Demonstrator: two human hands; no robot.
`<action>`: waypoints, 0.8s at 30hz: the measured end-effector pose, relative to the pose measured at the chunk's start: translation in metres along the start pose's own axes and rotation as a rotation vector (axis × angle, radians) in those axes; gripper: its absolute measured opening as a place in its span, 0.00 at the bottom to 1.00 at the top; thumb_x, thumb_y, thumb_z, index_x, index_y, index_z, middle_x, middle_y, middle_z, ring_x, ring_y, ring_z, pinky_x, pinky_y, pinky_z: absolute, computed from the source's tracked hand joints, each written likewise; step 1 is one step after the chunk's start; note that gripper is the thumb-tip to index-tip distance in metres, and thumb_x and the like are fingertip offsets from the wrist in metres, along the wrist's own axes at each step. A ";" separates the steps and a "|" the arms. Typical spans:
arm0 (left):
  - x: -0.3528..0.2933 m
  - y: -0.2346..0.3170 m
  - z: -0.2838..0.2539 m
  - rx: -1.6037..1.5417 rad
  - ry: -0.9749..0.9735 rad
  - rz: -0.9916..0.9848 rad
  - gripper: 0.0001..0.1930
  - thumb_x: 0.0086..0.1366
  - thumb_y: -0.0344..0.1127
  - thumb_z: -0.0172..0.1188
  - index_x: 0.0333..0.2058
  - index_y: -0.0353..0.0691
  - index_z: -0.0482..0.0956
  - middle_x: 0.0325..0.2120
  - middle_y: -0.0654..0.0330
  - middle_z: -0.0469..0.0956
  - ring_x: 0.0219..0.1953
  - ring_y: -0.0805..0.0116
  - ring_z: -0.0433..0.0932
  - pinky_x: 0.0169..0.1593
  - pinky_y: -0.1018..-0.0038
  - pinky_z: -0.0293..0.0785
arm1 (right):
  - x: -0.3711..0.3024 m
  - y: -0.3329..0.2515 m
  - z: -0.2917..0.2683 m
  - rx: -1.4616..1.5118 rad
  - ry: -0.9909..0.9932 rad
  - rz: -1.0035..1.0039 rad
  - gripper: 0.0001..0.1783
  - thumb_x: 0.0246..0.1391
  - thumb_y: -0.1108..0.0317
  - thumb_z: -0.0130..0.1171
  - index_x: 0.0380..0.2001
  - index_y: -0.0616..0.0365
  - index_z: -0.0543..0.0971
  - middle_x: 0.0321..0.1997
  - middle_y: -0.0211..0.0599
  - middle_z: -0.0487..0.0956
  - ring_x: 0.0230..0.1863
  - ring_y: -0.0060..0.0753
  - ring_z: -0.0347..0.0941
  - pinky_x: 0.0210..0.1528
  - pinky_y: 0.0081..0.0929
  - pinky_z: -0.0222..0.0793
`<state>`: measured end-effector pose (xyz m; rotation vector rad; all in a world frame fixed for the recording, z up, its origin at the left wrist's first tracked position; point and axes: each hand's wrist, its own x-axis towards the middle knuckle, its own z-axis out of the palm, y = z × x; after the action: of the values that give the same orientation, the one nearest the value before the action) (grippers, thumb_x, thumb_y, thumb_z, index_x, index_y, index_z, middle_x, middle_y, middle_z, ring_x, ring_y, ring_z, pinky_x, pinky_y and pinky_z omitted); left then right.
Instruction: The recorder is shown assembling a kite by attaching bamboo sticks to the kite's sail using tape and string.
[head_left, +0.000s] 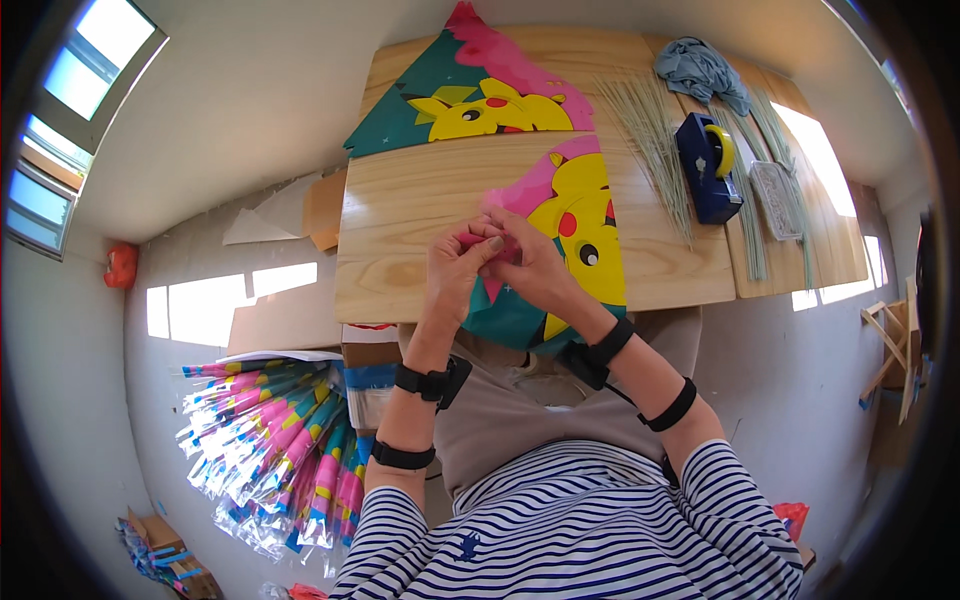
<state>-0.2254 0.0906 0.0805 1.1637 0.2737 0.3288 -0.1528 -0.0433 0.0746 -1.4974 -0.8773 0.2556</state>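
Observation:
A printed kite sail (582, 215) in pink, yellow and teal, with a cartoon animal on it, lies at the table's near edge and hangs partly over it toward my lap. At its left side, my left hand (462, 268) pinches the pink edge between thumb and fingers. My right hand (535, 268) is closed on the same edge, right beside the left. The fingertips nearly meet, and anything small between them is hidden. Beyond them a second matching kite sail (480, 100) lies flat, its pink tip at the table's far edge.
Thin pale rods (645, 150) lie right of the sails, beside a blue tape dispenser (705, 170) with yellow tape. Further right are a clear plastic box (776, 200) and a grey cloth (700, 72). Several bagged, rolled kites (280, 440) are piled at lower left.

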 end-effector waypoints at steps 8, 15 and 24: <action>-0.005 -0.003 -0.018 0.223 0.123 0.065 0.07 0.61 0.19 0.65 0.38 0.31 0.80 0.31 0.58 0.83 0.33 0.75 0.81 0.38 0.80 0.78 | -0.002 0.009 0.000 0.017 0.003 0.182 0.20 0.52 0.76 0.68 0.49 0.63 0.76 0.33 0.39 0.81 0.33 0.26 0.76 0.38 0.25 0.73; 0.004 -0.006 -0.008 0.100 0.163 0.036 0.07 0.59 0.22 0.70 0.31 0.36 0.79 0.27 0.62 0.82 0.30 0.78 0.79 0.35 0.81 0.75 | 0.003 0.006 0.005 0.131 0.055 0.066 0.13 0.53 0.77 0.66 0.43 0.64 0.79 0.31 0.37 0.80 0.32 0.26 0.75 0.38 0.24 0.73; 0.048 0.009 -0.093 0.191 0.391 0.058 0.09 0.59 0.32 0.74 0.28 0.42 0.79 0.23 0.67 0.80 0.19 0.84 0.69 0.21 0.85 0.62 | -0.009 0.004 -0.091 0.642 0.337 0.310 0.05 0.61 0.74 0.61 0.39 0.61 0.84 0.42 0.39 0.86 0.41 0.23 0.81 0.43 0.18 0.75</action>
<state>-0.2175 0.1912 0.0519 1.2920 0.6244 0.5925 -0.0992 -0.1176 0.0818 -1.0194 -0.2452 0.4491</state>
